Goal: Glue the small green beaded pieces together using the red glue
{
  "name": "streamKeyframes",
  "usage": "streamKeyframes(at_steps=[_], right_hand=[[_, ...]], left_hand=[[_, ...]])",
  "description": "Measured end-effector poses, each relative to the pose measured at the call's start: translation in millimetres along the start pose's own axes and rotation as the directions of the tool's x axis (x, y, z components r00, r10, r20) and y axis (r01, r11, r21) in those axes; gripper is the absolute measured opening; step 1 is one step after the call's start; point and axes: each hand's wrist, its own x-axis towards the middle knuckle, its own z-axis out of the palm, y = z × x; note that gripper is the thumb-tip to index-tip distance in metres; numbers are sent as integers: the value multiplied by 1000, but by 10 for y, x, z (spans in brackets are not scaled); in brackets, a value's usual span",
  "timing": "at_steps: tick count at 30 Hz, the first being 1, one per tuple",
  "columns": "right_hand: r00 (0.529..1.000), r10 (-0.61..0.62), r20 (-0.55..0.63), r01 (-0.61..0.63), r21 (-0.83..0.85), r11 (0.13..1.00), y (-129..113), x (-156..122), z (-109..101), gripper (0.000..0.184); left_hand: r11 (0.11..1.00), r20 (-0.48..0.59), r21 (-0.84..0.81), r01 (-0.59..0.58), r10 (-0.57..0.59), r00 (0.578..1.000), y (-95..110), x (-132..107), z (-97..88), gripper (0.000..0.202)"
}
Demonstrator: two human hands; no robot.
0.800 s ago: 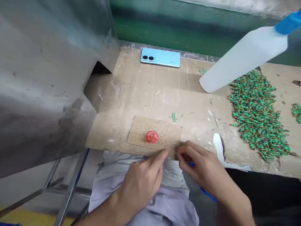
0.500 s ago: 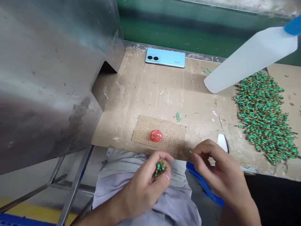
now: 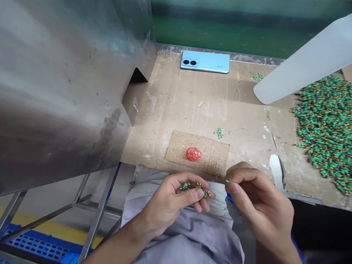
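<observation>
Left hand turned palm-up since earlier, cupping green parts; right hand pinching one part.

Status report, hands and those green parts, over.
Left hand cups a bunch of green parts. Right hand pinches a single green part beside it. Nothing between them.
</observation>
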Motion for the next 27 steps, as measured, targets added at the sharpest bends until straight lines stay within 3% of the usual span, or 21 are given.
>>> streamKeyframes(at_steps=[9, 14, 24, 27], right_hand=[[998, 19, 52, -34, 291, 956, -8, -119, 205, 19], [995, 1, 103, -26, 250, 968, 4, -88, 208, 18], [974, -110, 196, 97, 72, 993, -31, -12, 126, 26], [972, -115, 205, 95, 104, 990, -34, -15, 143, 27]], left_hand=[[997, -144, 45, -66, 72, 987, 32, -35, -12, 24], [989, -155, 137, -53, 74, 985, 109, -88, 20, 39], [965, -146, 249, -86, 125, 981, 161, -134, -6, 30], [969, -170, 220, -112, 151, 974, 127, -105, -9, 28]])
